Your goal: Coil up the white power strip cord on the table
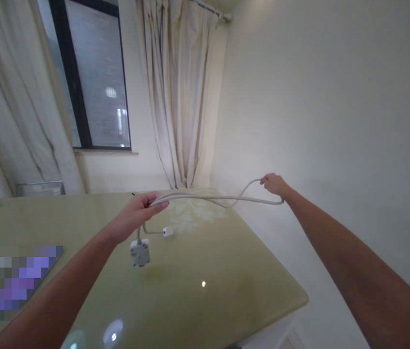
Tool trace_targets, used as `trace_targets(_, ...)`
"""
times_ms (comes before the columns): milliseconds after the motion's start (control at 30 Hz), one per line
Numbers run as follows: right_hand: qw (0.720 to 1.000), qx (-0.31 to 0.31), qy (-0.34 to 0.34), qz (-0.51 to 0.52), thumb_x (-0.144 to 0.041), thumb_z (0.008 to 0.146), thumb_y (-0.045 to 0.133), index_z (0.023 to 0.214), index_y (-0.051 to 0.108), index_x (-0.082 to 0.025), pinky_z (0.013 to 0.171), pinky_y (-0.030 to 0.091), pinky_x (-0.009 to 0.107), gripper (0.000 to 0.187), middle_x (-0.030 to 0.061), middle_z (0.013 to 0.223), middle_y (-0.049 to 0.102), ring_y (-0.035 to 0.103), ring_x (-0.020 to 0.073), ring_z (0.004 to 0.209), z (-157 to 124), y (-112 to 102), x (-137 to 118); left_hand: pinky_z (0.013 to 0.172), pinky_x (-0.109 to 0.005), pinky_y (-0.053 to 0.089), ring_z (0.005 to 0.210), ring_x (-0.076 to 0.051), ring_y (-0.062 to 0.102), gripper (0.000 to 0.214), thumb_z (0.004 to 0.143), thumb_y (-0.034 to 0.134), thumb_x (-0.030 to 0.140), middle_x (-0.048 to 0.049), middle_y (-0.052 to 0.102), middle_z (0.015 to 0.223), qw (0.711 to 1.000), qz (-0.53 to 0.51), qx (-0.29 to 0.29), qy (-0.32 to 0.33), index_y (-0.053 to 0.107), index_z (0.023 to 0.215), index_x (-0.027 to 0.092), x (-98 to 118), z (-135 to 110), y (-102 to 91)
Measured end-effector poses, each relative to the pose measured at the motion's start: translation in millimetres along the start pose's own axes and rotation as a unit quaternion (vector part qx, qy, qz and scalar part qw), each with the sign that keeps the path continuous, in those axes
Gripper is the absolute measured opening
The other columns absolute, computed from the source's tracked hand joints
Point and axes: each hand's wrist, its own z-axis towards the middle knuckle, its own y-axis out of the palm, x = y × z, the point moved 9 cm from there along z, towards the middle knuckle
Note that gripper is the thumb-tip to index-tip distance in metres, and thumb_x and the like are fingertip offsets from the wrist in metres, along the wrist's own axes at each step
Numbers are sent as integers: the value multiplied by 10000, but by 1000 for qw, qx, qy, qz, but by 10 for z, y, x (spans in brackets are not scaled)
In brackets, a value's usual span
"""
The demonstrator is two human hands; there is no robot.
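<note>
A whitish cable (212,197) stretches in loose loops between my two hands, above a glossy greenish table. My left hand (146,209) is closed around the gathered strands. Below it hangs a white block-shaped plug or socket end (140,252), just over the tabletop. A smaller white connector (167,231) dangles from another strand beside it; whether it touches the table I cannot tell. My right hand (274,183), out past the table's right edge, pinches one part of the cable, and a loop passes around by its wrist.
The table (227,271) has a rounded right corner and shows bright light reflections. On its left lies a blurred-out purple and grey item (19,286). A window (98,72) and pale curtains (179,87) stand behind; a bare wall (328,111) rises at right.
</note>
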Motion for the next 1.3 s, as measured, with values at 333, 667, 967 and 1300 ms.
trace_targets(333,977,-163,-69,120,-414,1061,464,1095,748,-114,813,525,303,415,191,1029,764,717,264,994,-469,687,-1001,545,-236,307,633,-136,409,426,900,596,566,26,490,672,999,-4,3,35,754,944,173,590,118,220)
trace_targets(667,865,-154,-422,224,-319,1041,546,1020,686,-169,657,409,253,206,7,745,672,615,150,684,-1337,-141,-2718,542,-250,445,567,-131,534,432,934,557,579,13,570,660,999,-25,-17,18,666,865,166,375,172,302)
trace_targets(967,942,-21,-335,-7,-205,1036,463,1114,668,-249,658,358,282,224,71,1106,749,666,233,938,-1043,-47,-2395,526,-199,456,488,-66,393,415,899,668,594,86,411,612,940,-301,-41,-155,651,1013,195,-752,-289,610)
trace_targets(1300,964,-40,-260,-25,-298,1038,486,1126,672,-260,691,389,276,209,74,1060,749,663,230,914,-746,132,-2058,372,-152,134,436,-34,152,552,830,722,644,122,227,582,918,-358,-14,-168,414,683,212,-774,-212,644)
